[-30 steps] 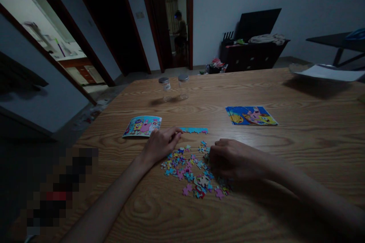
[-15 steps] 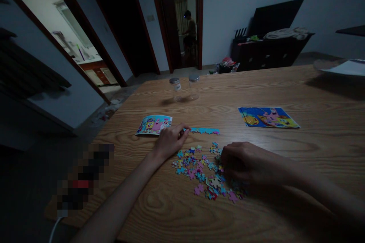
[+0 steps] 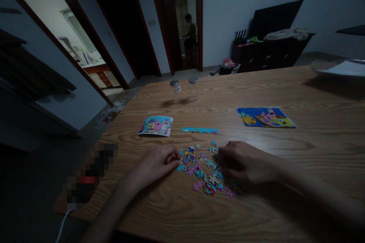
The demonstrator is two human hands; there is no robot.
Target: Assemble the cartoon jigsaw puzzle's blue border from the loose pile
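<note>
A heap of small colourful puzzle pieces lies on the wooden table between my hands. My left hand rests at the heap's left edge, fingers curled and pinched at the pieces there. My right hand lies palm down over the heap's right side with fingers bent onto the pieces; what they hold is hidden. Just beyond the heap sits a joined turquoise strip of pieces. A cartoon picture card lies to the left of the strip.
A second cartoon picture lies to the right. Two small clear jars with metal lids stand farther back. White paper sits at the far right edge. A person sits in a room beyond the doorway.
My left hand has drawn back from the turquoise strip to the left edge of the loose pieces. My right hand has stayed on the heap. The view shifted slightly.
</note>
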